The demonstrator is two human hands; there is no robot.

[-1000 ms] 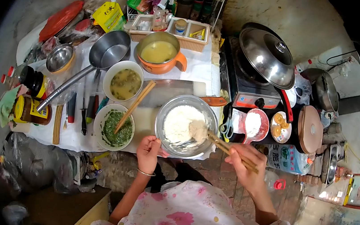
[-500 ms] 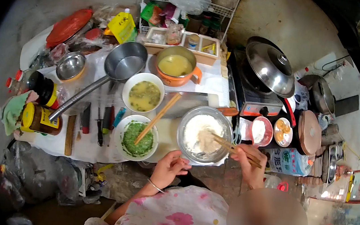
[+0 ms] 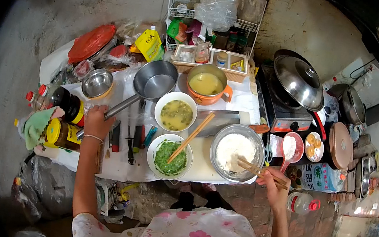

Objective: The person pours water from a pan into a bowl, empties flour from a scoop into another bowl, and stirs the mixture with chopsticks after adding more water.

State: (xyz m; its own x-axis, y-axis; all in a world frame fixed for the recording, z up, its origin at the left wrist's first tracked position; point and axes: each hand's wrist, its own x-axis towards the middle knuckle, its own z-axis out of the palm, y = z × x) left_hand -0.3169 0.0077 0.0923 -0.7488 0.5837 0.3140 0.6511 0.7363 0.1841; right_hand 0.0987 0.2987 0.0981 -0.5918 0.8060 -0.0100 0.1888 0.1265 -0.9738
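Note:
My left hand [image 3: 96, 122] is closed around the long handle of a grey metal saucepan [image 3: 155, 80], which sits on the table with nothing visible in it. My right hand [image 3: 275, 189] grips a pair of wooden chopsticks [image 3: 262, 171]. Their tips rest in the white flour inside a metal bowl [image 3: 213, 155] at the table's front edge. Left of that bowl, a white bowl [image 3: 149, 162] holds chopped greens [image 3: 170, 158] with a second pair of chopsticks [image 3: 194, 135] leaning in it. Behind it stands another white bowl [image 3: 158, 110] of yellowish liquid with green bits.
A cleaver [image 3: 219, 124] lies behind the flour bowl. Nearby stands an orange-sided pot [image 3: 203, 99] of yellow liquid. Sauce jars [image 3: 62, 133] crowd the left side. A lidded wok [image 3: 298, 80] sits on a stove to the right, near a red scoop [image 3: 291, 154] of white powder.
My left hand has moved from beside the flour bowl over to the left and taken hold of the saucepan handle. My right hand keeps the chopsticks in the flour. The view has shifted.

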